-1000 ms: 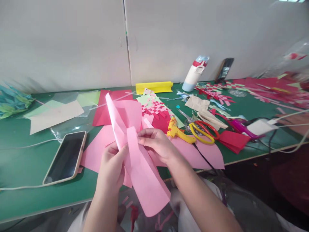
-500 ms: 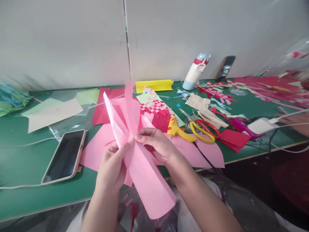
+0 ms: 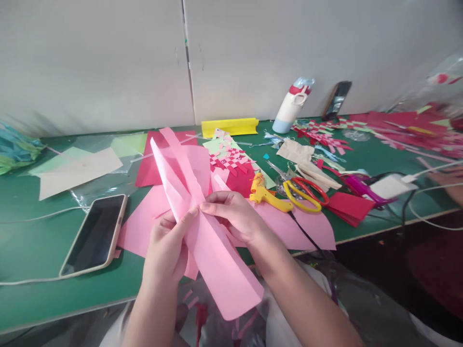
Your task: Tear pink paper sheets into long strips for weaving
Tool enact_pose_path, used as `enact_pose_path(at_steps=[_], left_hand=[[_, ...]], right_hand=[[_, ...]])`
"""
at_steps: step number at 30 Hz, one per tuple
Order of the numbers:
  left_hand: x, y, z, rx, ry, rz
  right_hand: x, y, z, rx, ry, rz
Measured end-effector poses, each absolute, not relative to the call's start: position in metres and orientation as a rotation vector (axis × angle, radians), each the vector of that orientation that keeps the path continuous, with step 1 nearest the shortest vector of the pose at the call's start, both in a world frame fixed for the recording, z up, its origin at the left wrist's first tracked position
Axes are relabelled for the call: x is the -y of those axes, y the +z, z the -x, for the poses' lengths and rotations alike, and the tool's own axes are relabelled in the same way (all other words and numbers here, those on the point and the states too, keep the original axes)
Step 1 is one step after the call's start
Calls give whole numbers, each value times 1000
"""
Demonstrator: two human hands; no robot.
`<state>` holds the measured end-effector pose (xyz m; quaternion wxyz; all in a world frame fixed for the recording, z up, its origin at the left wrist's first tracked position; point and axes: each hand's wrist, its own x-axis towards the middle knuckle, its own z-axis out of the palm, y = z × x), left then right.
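Note:
Both my hands hold a long piece of pink paper (image 3: 213, 260) above the front edge of the green table (image 3: 32, 241). My left hand (image 3: 168, 246) pinches it with thumb and fingers near the middle. My right hand (image 3: 235, 214) grips it from the right, forefinger laid across the fold. The paper's far end (image 3: 173, 164) fans out into folded flaps and a narrow strip; its near end hangs over my lap.
A phone (image 3: 94, 234) with a cable lies at the left. Pink and red sheets (image 3: 296, 229), woven paper pieces (image 3: 231, 156), a yellow glue gun (image 3: 269, 195), scissors (image 3: 306, 193), a bottle (image 3: 291, 106) and a yellow folded strip (image 3: 229, 126) lie behind. Another person's hand (image 3: 448, 183) is at the right.
The narrow pink strip that was bent down over the paper has been flipped up and now lies back over the far flaps. Both hands have kept their hold.

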<state>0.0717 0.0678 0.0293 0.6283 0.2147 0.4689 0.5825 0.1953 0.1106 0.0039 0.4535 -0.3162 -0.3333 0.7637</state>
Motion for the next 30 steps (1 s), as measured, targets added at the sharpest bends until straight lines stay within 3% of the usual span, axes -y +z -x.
enact_pose_path(at_steps=[30], left_hand=[[-71,25,-69,-1066,1373,-462]], right_hand=[[-112,4,-197,863,1939,754]])
